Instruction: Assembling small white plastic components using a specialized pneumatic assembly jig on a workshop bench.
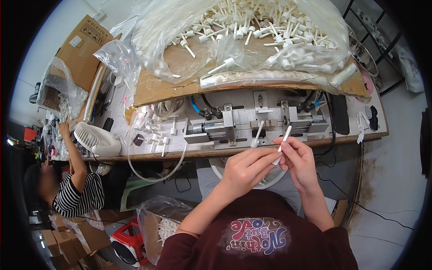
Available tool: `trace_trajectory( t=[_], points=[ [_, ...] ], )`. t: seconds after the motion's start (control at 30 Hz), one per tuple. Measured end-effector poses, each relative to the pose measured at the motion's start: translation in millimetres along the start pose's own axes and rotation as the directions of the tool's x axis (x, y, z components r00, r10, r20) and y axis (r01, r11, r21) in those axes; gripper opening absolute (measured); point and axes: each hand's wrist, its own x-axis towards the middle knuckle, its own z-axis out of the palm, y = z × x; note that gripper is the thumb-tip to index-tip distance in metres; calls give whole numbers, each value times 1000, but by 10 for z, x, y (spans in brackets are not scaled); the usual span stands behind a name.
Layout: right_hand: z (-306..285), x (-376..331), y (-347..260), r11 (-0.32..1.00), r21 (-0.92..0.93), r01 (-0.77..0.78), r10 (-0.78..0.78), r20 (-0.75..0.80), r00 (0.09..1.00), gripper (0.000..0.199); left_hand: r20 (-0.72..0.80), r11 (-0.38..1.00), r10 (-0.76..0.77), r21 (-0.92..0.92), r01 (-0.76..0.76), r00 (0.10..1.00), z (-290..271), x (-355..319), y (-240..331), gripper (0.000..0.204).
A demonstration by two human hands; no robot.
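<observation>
My right hand [300, 163] pinches a slim white plastic rod with a wider cap [285, 140], its thin end pointing up and away. My left hand [246, 171] meets it from the left, fingers closed at the rod's lower end. Just beyond the left knuckles, a second white capped rod [258, 135] stands tilted; whether the left hand also holds it, I cannot tell. Both hands are in front of a metal bench fixture [268, 124] with a cylinder unit at each side. The left fingertips are partly hidden behind the right hand's rod.
A big heap of white capped rods [252, 22] lies in clear plastic on a cardboard sheet [180, 92] above the bench. Several loose ones [165, 143] lie left of the fixture, near a white fan [96, 139]. Another person [76, 189] works at far left. A red stool [128, 238] stands below.
</observation>
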Motion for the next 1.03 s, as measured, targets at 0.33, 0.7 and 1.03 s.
trace_trajectory(
  t=[0.33, 0.7, 1.03],
  points=[
    [-55, -7, 87, 945, -306, 114, -137, -53, 989, 23, 5, 911, -64, 408, 56, 998, 175, -177, -356, 29],
    [105, -152, 6, 804, -545, 237, -288, -9, 958, 12, 59, 885, -100, 462, 62, 993, 205, -85, -411, 28],
    [618, -429, -497, 364, -414, 834, -847, 227, 481, 53, -335, 894, -194, -447, 25, 922, -671, 303, 1012, 35]
  ],
)
